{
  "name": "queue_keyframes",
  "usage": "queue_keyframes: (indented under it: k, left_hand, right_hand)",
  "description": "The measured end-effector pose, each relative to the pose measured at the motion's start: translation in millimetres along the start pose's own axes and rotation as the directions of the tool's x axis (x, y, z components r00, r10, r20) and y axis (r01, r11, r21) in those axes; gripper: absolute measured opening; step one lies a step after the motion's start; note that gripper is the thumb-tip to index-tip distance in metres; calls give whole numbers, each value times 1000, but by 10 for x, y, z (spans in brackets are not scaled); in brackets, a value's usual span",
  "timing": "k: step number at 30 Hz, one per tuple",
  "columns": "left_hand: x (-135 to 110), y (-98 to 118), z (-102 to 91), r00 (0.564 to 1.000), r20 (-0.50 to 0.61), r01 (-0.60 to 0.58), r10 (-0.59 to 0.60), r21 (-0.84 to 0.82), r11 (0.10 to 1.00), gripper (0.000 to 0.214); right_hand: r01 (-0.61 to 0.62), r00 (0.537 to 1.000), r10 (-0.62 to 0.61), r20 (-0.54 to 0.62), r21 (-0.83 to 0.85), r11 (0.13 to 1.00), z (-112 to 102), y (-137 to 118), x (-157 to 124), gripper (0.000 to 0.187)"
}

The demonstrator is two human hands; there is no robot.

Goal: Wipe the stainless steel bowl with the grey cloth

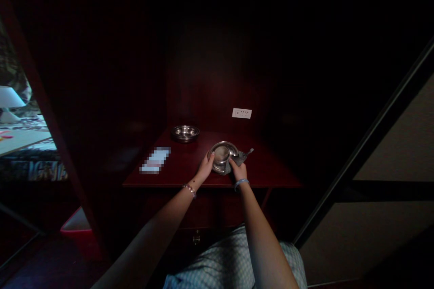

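A shiny, round silver metal dish (222,152) with a wide rim and a duller, paler center is held at the front of a dark red desk (267,169), the left hand (205,167) gripping its left edge, the right hand (239,170) pinching a gray cloth (239,159) against its right side.

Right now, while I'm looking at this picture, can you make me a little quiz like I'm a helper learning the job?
1. True or false: the left hand is holding the grey cloth.
2. What colour is the wristband by the right hand? A) red B) blue C) yellow
3. Fill in "above" or "below": the socket panel is set ____ the level of the tabletop.

Key:
1. False. The right hand holds it against the metal dish; the left grips the dish's rim.
2. B
3. above
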State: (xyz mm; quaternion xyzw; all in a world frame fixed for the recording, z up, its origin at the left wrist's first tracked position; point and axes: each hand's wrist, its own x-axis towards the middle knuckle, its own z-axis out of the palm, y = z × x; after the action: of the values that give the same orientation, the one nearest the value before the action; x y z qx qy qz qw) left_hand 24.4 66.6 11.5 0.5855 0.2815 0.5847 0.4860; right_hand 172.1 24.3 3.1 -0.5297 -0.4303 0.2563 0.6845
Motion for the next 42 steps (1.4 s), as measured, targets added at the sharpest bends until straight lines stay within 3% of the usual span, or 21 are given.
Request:
queue_keyframes:
  k: [8,24,32,36,42]
  left_hand:
    - [-26,47,-9,999,-32,31,-31,-1,1000,43]
    - [-37,25,8,999,30,37,-38,57,998,37]
    - [-100,100,13,983,184,-37,22,80,996,45]
    - [-113,59,20,952,303,-73,32,125,989,31]
    - [-75,-13,44,961,266,72,-80,40,997,27]
  right_hand:
    - [-11,1000,11,20,3,1000,-2,-57,-38,39]
    - [22,1000,-21,17,-50,998,-1,69,14,41]
    - [10,998,-9,-58,22,1000,-13,19,3,41]
    - [6,998,-4,-67,24,1000,-20,25,-2,41]
    - [23,997,-25,-69,-27,999,-29,20,-8,37]
